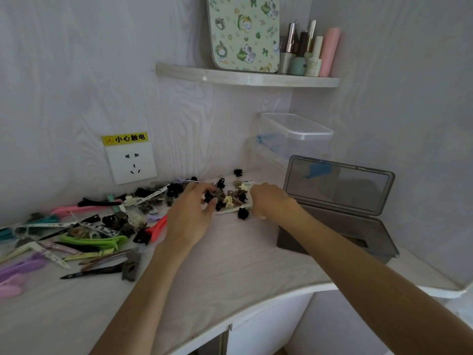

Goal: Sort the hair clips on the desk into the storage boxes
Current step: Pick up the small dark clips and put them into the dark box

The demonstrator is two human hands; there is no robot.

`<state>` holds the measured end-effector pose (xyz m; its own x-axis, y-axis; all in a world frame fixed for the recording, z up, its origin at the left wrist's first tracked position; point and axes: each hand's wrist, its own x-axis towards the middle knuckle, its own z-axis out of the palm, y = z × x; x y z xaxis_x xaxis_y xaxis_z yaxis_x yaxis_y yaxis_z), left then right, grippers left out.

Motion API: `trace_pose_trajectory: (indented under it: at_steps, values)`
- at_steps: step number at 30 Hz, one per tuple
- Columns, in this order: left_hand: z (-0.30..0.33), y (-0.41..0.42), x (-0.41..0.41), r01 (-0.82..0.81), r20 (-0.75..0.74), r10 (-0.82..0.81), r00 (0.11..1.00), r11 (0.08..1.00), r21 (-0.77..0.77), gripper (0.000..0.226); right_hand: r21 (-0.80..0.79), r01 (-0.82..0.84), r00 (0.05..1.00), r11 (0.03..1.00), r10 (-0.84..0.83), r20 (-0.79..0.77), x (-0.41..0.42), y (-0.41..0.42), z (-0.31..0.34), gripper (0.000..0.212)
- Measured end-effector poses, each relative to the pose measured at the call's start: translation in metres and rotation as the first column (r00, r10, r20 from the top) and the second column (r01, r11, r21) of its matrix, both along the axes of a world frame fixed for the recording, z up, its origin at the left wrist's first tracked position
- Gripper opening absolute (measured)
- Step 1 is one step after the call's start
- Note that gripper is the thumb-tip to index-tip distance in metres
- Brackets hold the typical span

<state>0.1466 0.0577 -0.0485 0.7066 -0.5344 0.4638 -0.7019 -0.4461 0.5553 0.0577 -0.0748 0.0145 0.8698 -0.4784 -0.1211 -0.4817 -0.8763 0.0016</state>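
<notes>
A heap of small claw clips [231,198], black, brown and cream, lies at the back of the white desk [230,262] between my two hands. My left hand [190,213] rests on the heap's left side with its fingers curled around a few small black claw clips [209,197]. My right hand [268,198] presses down on the heap's right side, fingers bent; what it holds is hidden. A grey storage box [340,226] with its lid raised stands just right of my right hand. Long flat clips [94,242] in green, pink, purple and black spread over the desk's left part.
A clear lidded plastic box [294,139] stands in the back corner behind the grey box. A wall socket [131,163] sits behind the clips. A corner shelf [245,78] overhead carries a patterned board and bottles. The desk's curved front edge [256,313] runs below my forearms.
</notes>
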Motion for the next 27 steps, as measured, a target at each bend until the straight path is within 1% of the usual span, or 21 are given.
trace_pose_trajectory:
  at_steps: [2,5,7,10,12,15,17,19,21,23,24,26,27]
  values:
    - [-0.002,-0.011,0.005,0.051,0.029,-0.052,0.998,0.998,0.027,0.03,0.054,0.008,0.998,0.998,-0.011,0.067,-0.005,0.006,0.001,0.006]
    - [-0.01,-0.023,0.008,0.109,0.04,-0.116,0.992,0.984,0.142,0.034,0.145,-0.014,0.995,0.989,0.0,0.096,-0.008,0.015,-0.012,0.029]
    - [-0.015,-0.025,0.008,0.14,0.035,-0.148,0.988,0.975,0.175,0.034,0.131,-0.035,0.99,0.991,0.016,0.14,-0.006,0.018,-0.025,0.035]
    - [-0.017,-0.023,0.007,0.139,0.029,-0.144,0.989,0.982,0.13,0.03,0.074,-0.053,0.975,0.996,0.035,0.218,-0.004,0.018,-0.035,0.034]
    - [-0.015,-0.023,0.008,0.114,0.027,-0.117,0.993,0.989,0.096,0.028,0.072,-0.073,0.968,0.995,0.053,0.247,-0.004,0.017,-0.035,0.029]
    - [-0.014,-0.023,0.008,0.083,0.037,-0.085,0.996,0.995,0.062,0.025,0.113,-0.122,0.936,0.986,0.076,0.344,-0.012,0.012,-0.025,0.024]
    - [-0.012,-0.021,0.006,0.066,0.076,-0.069,0.995,0.997,0.05,0.024,0.151,-0.143,0.898,0.978,0.064,0.436,-0.026,0.005,-0.011,0.021]
    - [-0.009,-0.016,0.004,0.047,0.081,-0.049,0.995,0.998,0.032,0.024,0.187,-0.144,0.871,0.972,0.035,0.49,-0.046,-0.004,0.005,0.019]
    - [-0.004,-0.013,0.002,0.04,0.042,-0.039,0.998,0.999,-0.026,0.025,0.228,-0.134,0.863,0.964,0.0,0.504,-0.069,-0.015,0.018,0.017]
    - [0.006,-0.013,-0.004,0.041,-0.003,-0.042,0.999,0.982,-0.182,0.028,0.239,-0.103,0.869,0.966,-0.03,0.494,-0.091,-0.028,0.025,0.017]
    - [0.014,-0.016,-0.01,0.06,-0.027,-0.07,0.997,0.961,-0.268,0.029,0.24,-0.085,0.87,0.967,-0.045,0.491,-0.102,-0.035,0.028,0.017]
    - [0.03,-0.027,-0.029,0.171,-0.102,-0.223,0.969,0.913,-0.371,0.029,0.235,-0.051,0.869,0.971,-0.072,0.489,-0.115,-0.046,0.029,0.018]
    - [0.038,-0.034,-0.043,0.255,-0.148,-0.331,0.932,0.888,-0.382,0.028,0.23,-0.029,0.87,0.973,-0.089,0.485,-0.121,-0.052,0.029,0.018]
